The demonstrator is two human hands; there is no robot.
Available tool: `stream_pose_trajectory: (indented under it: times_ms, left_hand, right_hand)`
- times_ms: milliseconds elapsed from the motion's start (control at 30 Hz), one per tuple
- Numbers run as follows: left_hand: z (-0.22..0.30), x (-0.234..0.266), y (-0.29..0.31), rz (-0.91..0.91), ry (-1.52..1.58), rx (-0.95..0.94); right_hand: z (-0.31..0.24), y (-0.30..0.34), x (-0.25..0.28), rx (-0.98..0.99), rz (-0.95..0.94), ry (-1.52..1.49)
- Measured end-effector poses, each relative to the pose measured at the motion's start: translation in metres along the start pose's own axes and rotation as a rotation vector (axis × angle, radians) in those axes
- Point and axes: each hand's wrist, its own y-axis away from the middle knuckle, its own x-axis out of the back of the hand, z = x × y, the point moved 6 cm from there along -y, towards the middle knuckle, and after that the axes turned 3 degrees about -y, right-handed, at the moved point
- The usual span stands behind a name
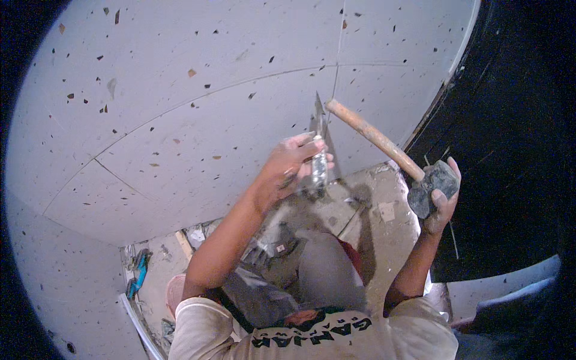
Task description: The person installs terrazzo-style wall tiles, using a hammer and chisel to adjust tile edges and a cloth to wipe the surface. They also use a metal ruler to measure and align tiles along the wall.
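My left hand is closed on a trowel with a narrow, pointed metal blade. The blade points up, in front of the speckled wall, and the worn, pale handle hangs down past my fingers. My right hand grips a mallet by its dark head, fingers wrapped round the block. Its wooden handle slants up and left, the free end near the trowel's blade. Whether the trowel's tip touches the wall cannot be made out.
Pale speckled tiles with thin joints cover the wall ahead. A dark opening lies to the right. Below is a dusty floor with debris. A turquoise tool and a wood strip lie at the lower left.
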Motion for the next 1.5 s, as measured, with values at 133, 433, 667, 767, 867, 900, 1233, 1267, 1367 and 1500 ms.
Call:
stream_pose_trajectory:
  times_ms: [133, 433, 667, 767, 867, 900, 1233, 1267, 1367, 1500]
  left_hand:
    - [0.003, -0.039, -0.046, -0.058, 0.083, -0.108]
    - [0.014, -0.042, -0.08, 0.145, 0.081, -0.111]
    - [0.017, -0.048, -0.076, 0.304, 0.112, -0.162]
    - [0.017, -0.052, -0.071, 0.378, 0.087, -0.183]
    - [0.018, -0.055, -0.066, 0.408, 0.069, -0.2]
    - [0.018, -0.054, -0.066, 0.423, 0.066, -0.217]
    - [0.022, -0.057, -0.062, 0.545, 0.051, -0.285]
    - [0.022, -0.057, -0.062, 0.554, 0.045, -0.283]
    - [0.022, -0.065, -0.063, 0.567, 0.1, -0.288]
    - [0.02, -0.075, -0.073, 0.514, 0.092, -0.373]
  right_hand:
    - [-0.008, -0.025, 0.03, 0.006, -0.028, 0.023]
    - [0.011, -0.043, 0.074, 0.005, 0.07, -0.004]
    - [0.023, -0.052, 0.09, -0.026, 0.061, 0.003]
    - [0.025, -0.051, 0.083, -0.042, 0.071, -0.047]
    - [0.03, -0.049, 0.082, -0.044, 0.068, -0.055]
    - [0.031, -0.049, 0.082, -0.042, 0.07, -0.048]
    - [0.04, -0.05, 0.09, -0.015, 0.087, -0.007]
    - [0.04, -0.05, 0.092, 0.001, 0.091, -0.005]
    - [0.043, -0.049, 0.094, 0.0, 0.085, -0.001]
    - [0.038, -0.049, 0.083, -0.034, 0.084, -0.02]
